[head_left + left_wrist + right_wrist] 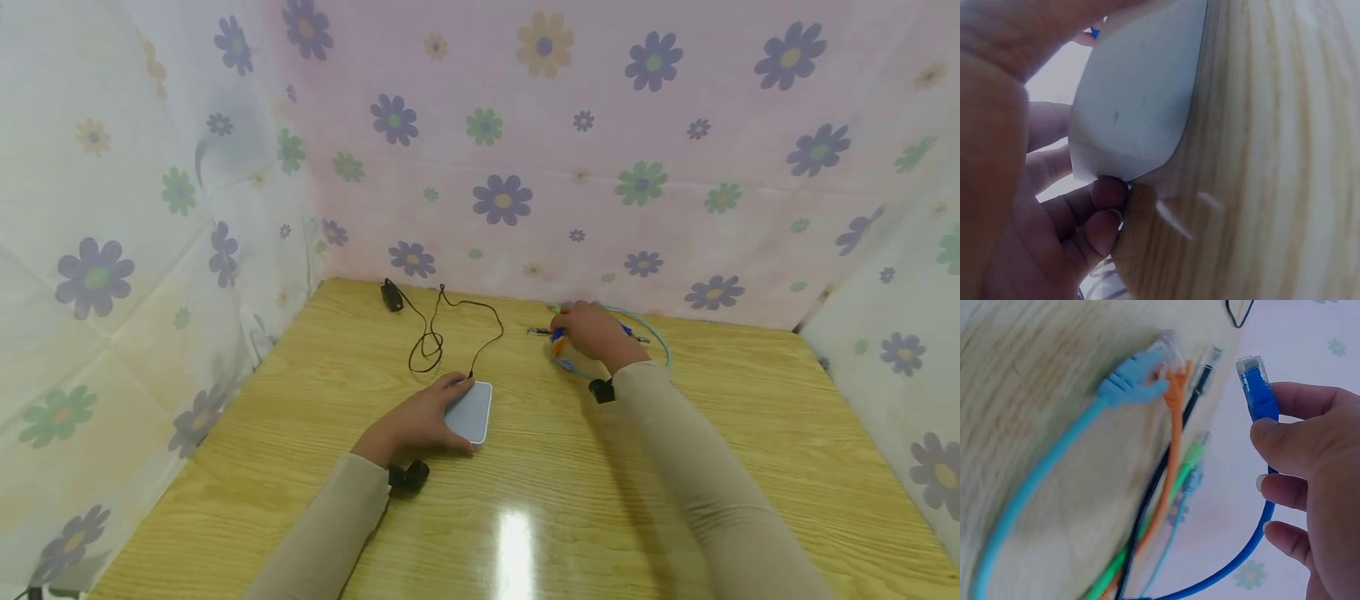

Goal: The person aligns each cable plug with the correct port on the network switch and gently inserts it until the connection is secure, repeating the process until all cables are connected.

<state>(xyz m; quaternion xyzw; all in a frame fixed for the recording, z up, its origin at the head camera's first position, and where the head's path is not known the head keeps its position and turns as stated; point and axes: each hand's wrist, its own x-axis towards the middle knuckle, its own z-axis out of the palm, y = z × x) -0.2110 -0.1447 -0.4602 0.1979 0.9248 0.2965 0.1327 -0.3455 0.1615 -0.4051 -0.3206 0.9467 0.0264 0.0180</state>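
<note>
My left hand (423, 417) grips a flat white box with rounded corners (471, 412) on the table, thumb at the near edge and fingers at the far one. In the left wrist view the box's pale face (1135, 94) fills the space between thumb and fingers. A thin black cord (491, 337) meets the box's far edge. Farther back on the right, my right hand (592, 332) pinches the clear-tipped plug of a blue network cable (1259, 394) between thumb and forefinger. Beside it lie light blue (1041, 453), orange (1176, 425), black (1154, 487) and green (1191, 459) network cables.
The black cord loops over the wooden table (585, 517) to a black power adapter (392, 296) near the back edge. A flowered cloth (450, 158) hangs behind the table and along both sides.
</note>
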